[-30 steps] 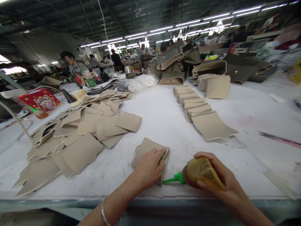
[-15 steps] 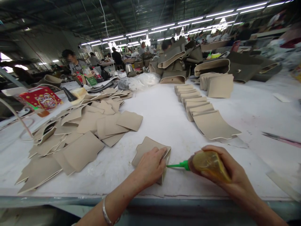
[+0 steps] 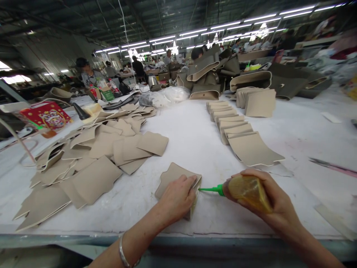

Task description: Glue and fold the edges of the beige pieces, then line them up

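Observation:
My left hand (image 3: 178,195) presses on a beige leather-like panel (image 3: 173,174) near the table's front edge, its fingers closed over the panel's folded right side. In my right hand (image 3: 275,193) is a squeeze bottle (image 3: 247,190) of amber liquid, tipped on its side. The bottle's thin green nozzle (image 3: 210,189) points left, its tip at the panel's right edge beside my left fingers. Whether the tip touches the panel I cannot tell.
Loose beige panels (image 3: 97,175) lie heaped on the left. A row of overlapping folded panels (image 3: 251,147) stands right of centre. Scissors (image 3: 333,165) rest at the right. Dark bags (image 3: 206,74) pile up at the back; other people work beyond.
The bottle's nozzle tip has moved slightly up along the panel's right edge. My left hand stays in place on the panel.

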Tool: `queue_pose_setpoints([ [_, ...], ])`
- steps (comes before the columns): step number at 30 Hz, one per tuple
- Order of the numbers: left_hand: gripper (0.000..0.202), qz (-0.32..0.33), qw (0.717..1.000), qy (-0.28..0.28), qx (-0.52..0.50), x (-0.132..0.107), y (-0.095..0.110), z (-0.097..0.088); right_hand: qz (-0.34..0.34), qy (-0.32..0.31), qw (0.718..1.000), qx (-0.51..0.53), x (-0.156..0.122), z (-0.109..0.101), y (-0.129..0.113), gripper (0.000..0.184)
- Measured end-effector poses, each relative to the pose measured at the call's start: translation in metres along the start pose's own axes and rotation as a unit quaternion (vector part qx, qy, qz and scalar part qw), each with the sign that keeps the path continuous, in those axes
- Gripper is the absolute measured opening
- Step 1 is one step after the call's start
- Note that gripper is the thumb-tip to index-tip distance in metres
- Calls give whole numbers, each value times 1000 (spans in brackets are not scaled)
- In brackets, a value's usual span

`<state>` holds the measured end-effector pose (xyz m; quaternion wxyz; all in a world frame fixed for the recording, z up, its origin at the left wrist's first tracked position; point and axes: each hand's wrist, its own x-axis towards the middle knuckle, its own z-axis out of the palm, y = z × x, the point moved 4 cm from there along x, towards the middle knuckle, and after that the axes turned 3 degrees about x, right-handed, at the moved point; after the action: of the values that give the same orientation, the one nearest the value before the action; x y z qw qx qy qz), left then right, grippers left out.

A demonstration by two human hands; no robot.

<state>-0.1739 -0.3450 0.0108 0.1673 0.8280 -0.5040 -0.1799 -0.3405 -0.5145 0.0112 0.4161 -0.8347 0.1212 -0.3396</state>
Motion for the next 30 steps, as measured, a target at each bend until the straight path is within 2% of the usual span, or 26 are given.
queue_pose_setpoints([
  [4, 48, -3, 1000, -3, -6, 0, 1, 0, -7, -29, 1000, 5, 1, 2, 2, 46],
  [9, 48, -1, 1000, -3, -8, -1, 1, -1, 8, 6, 1000, -7, 5, -2, 6, 47],
  [15, 48, -2, 1000, -3, -10, 0, 0, -1, 23, -24, 999, 19, 0, 2, 3, 45],
  [21, 49, 2, 1000, -3, -30, 1, 0, 0, 24, 30, 999, -10, 11, 2, 7, 46],
  [25, 48, -2, 1000, -2, -30, 1, 0, -1, 17, 21, 1000, -11, 6, 4, 4, 47],
  [30, 47, -1, 1000, -2, -26, 1, 0, -1, 56, 5, 998, -4, 0, 5, 6, 44],
])
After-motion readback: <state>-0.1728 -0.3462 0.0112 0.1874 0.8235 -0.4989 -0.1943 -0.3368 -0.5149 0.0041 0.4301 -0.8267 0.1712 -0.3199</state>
